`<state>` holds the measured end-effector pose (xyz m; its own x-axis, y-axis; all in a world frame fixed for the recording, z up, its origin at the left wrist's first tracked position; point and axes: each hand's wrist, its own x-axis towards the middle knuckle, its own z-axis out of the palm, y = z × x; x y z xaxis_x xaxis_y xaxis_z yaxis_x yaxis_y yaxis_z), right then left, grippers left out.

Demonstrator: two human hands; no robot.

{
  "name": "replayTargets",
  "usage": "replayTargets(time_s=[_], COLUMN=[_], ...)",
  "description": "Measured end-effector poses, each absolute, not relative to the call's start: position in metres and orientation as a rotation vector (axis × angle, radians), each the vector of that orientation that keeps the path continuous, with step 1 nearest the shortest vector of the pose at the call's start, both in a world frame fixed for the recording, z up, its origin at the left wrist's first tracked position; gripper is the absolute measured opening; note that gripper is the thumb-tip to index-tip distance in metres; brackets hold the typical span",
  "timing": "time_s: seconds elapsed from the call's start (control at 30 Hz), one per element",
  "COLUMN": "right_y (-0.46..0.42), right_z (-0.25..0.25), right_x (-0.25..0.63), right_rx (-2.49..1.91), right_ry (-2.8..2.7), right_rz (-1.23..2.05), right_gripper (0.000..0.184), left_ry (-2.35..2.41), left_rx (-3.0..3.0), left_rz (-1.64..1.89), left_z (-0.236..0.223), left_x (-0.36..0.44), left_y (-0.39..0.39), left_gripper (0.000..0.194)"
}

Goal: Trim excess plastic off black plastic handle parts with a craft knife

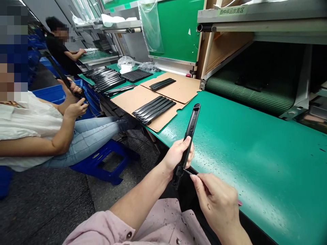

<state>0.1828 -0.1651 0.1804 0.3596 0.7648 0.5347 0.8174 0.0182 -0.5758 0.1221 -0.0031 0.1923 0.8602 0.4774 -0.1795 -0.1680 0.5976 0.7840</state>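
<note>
My left hand (178, 153) is wrapped round a long, narrow black plastic part (192, 124), held tilted near the table's front edge with its hollow, ribbed side showing. Closed in a grip, my right hand (218, 199) holds a slim tool with a thin metal tip (187, 172). That tip meets the lower end of the part, by its edge. A bit of pink, perhaps the tool's handle end (239, 203), shows behind the right hand. Most of the tool is hidden by my fingers.
Similar black parts (154, 109) lie in a row on cardboard (120, 99), with more piled beyond. A conveyor belt (249, 95) runs beyond the green table (281, 153). To the left, a co-worker (30, 129) sits handling a black part; a blue stool (107, 160) stands there.
</note>
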Motion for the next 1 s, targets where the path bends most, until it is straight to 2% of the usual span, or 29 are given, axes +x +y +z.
replayTargets(time_s=[0.1, 0.17, 0.27, 0.37, 0.43, 0.53, 0.63, 0.77, 1.0], right_y=[-0.166, -0.167, -0.168, -0.170, -0.171, -0.173, -0.175, -0.175, -0.168], right_z=[0.175, 0.176, 0.181, 0.185, 0.186, 0.185, 0.182, 0.179, 0.182], right_x=[0.180, 0.177, 0.170, 0.163, 0.164, 0.173, 0.183, 0.189, 0.205], right_rx=[-1.776, -1.777, -1.700, -1.469, -1.395, -1.505, -1.672, -1.795, -1.731], right_ry=[-1.402, -1.350, -1.268, -1.281, -1.238, -1.158, -1.190, -1.190, -1.241], right_rz=[-0.012, 0.154, 0.635, 1.003, 0.931, 0.701, 0.649, 0.660, 0.929], right_gripper=[0.030, 0.037, 0.049, 0.050, 0.044, 0.034, 0.029, 0.033, 0.044], left_ry=[0.402, 0.418, 0.460, 0.498, 0.466, 0.335, 0.249, 0.223, 0.222], left_rx=[0.852, 0.870, 0.889, 0.851, 0.804, 0.708, 0.620, 0.568, 0.601], left_rz=[0.401, 0.414, 0.449, 0.489, 0.513, 0.528, 0.517, 0.494, 0.312], left_z=[0.192, 0.190, 0.188, 0.191, 0.194, 0.199, 0.203, 0.206, 0.206], left_x=[0.122, 0.122, 0.122, 0.121, 0.121, 0.119, 0.118, 0.118, 0.120], left_y=[-0.004, -0.005, -0.006, -0.005, -0.004, -0.004, -0.005, -0.008, -0.013], left_gripper=[0.046, 0.047, 0.047, 0.043, 0.034, 0.025, 0.034, 0.049, 0.052])
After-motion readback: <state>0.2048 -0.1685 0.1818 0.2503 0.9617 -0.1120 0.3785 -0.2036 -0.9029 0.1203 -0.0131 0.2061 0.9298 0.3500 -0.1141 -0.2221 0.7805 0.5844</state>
